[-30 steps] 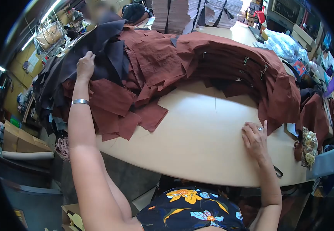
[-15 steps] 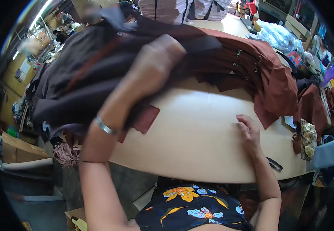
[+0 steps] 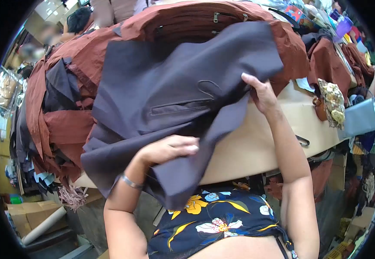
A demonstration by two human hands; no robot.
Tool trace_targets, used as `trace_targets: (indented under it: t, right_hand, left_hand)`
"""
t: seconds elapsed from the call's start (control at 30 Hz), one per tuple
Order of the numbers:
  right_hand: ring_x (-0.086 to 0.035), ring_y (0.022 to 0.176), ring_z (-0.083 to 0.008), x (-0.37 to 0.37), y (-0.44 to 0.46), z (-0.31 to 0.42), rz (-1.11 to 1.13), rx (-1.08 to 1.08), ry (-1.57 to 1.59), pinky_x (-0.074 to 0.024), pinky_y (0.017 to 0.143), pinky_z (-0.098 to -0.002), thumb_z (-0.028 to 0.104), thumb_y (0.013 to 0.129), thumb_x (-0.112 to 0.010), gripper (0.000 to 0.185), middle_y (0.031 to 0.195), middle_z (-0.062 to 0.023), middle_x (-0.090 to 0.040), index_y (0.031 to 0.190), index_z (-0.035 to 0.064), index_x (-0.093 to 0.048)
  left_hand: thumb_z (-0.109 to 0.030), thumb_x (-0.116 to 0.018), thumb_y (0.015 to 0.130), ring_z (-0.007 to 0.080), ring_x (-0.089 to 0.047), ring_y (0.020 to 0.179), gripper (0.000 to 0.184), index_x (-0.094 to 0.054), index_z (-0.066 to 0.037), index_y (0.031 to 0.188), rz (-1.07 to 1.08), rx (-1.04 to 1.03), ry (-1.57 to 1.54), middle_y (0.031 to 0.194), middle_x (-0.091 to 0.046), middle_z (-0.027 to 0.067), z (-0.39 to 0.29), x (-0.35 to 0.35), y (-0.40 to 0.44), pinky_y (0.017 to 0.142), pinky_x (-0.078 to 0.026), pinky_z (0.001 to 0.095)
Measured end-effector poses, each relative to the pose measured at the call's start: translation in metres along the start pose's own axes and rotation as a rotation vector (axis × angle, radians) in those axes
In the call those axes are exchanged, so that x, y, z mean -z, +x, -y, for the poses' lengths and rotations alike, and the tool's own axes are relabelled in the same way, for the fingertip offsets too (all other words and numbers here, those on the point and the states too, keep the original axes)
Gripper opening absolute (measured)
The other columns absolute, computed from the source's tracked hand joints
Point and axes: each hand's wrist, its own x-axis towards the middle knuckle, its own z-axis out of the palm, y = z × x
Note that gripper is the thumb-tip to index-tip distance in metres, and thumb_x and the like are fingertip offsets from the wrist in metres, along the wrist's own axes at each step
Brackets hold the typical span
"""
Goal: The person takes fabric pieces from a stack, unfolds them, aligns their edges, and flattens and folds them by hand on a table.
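A large dark grey fabric piece with a stitched slit pocket lies across the table in front of me, its near edge hanging over the table's edge. My left hand rests on its lower part, fingers together; whether they pinch the cloth is not clear. At the right side, my right hand grips the dark fabric's edge, thumb on top. Rust-red fabric is heaped behind and left of the dark piece. Zippers show on the red cloth at the top.
The pale table has a curved near edge. On its right are a small black tool, a stone-like ornament and a blue-grey container. Cardboard stands low at left. Another person's dark-haired head shows at upper left.
The dark fabric has come from the left pile to the table in front of me. My left hand moved right and nearer; my right hand rose from the tabletop and took hold of the fabric's edge.
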Motion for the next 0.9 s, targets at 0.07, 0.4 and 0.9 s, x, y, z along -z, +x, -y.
trace_targets:
  t: [0.07,0.4,0.9]
  right_hand:
    - [-0.058,0.089,-0.0162,0.003,0.009,0.013,-0.056,0.029,0.03,-0.0484,0.073,-0.0313,0.017,0.076,-0.071,0.045,0.103,-0.006,-0.058,0.112,0.0006,-0.05]
    - [-0.061,0.095,-0.0194,-0.044,0.004,0.091,0.408,0.225,0.372,-0.0485,0.08,-0.0291,0.016,0.09,-0.056,0.019,0.1,-0.0065,-0.063,0.105,0.0043,-0.057]
    - [-0.052,0.105,-0.0193,0.031,0.032,-0.029,0.33,0.445,-1.107,-0.0423,0.089,-0.0334,0.001,0.075,-0.057,0.038,0.111,-0.0161,-0.058,0.112,-0.0014,-0.054]
  left_hand:
    - [-0.025,-0.052,0.093,0.0076,-0.043,0.083,0.025,-0.053,-0.001,0.088,-0.159,-0.022,-0.145,0.085,-0.05,-0.0009,0.012,0.023,-0.02,0.076,-0.038,0.0242]
    - [-0.019,-0.054,0.091,0.0171,-0.055,0.104,0.036,-0.052,0.0,0.12,-0.55,-0.211,-0.61,0.116,-0.057,0.0112,0.067,0.037,-0.053,0.091,-0.044,0.0296]
    - [-0.018,-0.051,0.092,0.0183,-0.057,0.098,0.032,-0.051,-0.001,0.119,-0.91,-0.332,-0.521,0.112,-0.058,0.0115,0.06,0.056,-0.079,0.087,-0.047,0.0301]
